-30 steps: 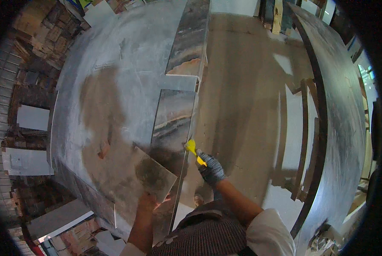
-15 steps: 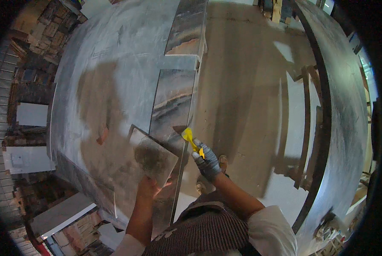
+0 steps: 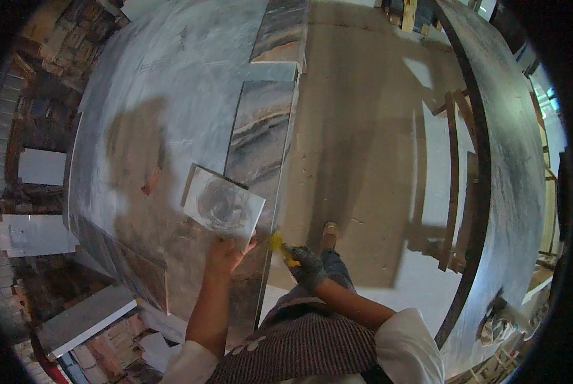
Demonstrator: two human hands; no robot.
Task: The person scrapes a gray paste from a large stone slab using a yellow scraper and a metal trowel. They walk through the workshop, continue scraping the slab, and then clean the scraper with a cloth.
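Holds a pale board [image 3: 225, 203], smeared grey in the middle, in the bare left hand [image 3: 225, 256] over part of a dark veined slab [image 3: 259, 141] on the worktop [image 3: 197, 89]; grips a yellow scraper [image 3: 276, 241] in the gloved right hand [image 3: 308, 267], apart from the left, near the slab's right edge

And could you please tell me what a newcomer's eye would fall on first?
Probably the bright yellow tool in the gloved right hand, lower centre. Next, the pale, grey-smudged board left of the tool, in the bare left hand. Then the dark-banded strip beyond the hands.
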